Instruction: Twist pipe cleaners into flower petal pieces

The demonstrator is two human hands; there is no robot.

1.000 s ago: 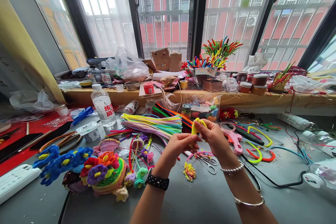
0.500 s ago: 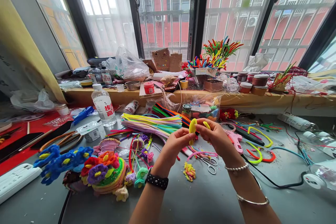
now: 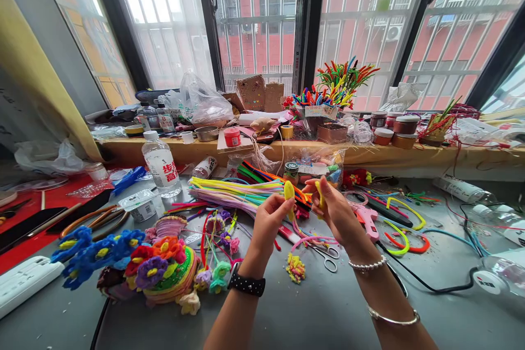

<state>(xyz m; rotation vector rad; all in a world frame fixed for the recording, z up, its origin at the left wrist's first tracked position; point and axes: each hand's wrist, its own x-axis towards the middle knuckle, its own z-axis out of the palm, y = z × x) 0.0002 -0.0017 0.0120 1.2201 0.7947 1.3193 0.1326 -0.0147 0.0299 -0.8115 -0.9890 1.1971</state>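
Above the table, my left hand [image 3: 268, 221] pinches a fuzzy yellow pipe cleaner piece [image 3: 289, 191] that stands up like a narrow loop. A short way to its right, my right hand [image 3: 337, 213] has its fingers closed on another yellow pipe cleaner part [image 3: 320, 196]. Whether the two yellow parts are joined cannot be made out. Below the hands lie a pair of scissors [image 3: 330, 263] and a small yellow-and-pink fuzzy bundle [image 3: 296, 268]. A thick bunch of pastel pipe cleaners [image 3: 233, 191] spreads out behind my left hand.
Pipe cleaner flowers [image 3: 153, 268] crowd the left, near a water bottle [image 3: 161, 167] and a white power strip [image 3: 28, 281]. At the right are a pink glue gun [image 3: 367, 219] with a black cable and lying bottles [image 3: 465, 190]. Jars and craft supplies line the wooden sill [image 3: 197, 150].
My hands have moved apart. My left hand has shifted slightly left with its yellow piece, and my right fingers no longer touch that piece.
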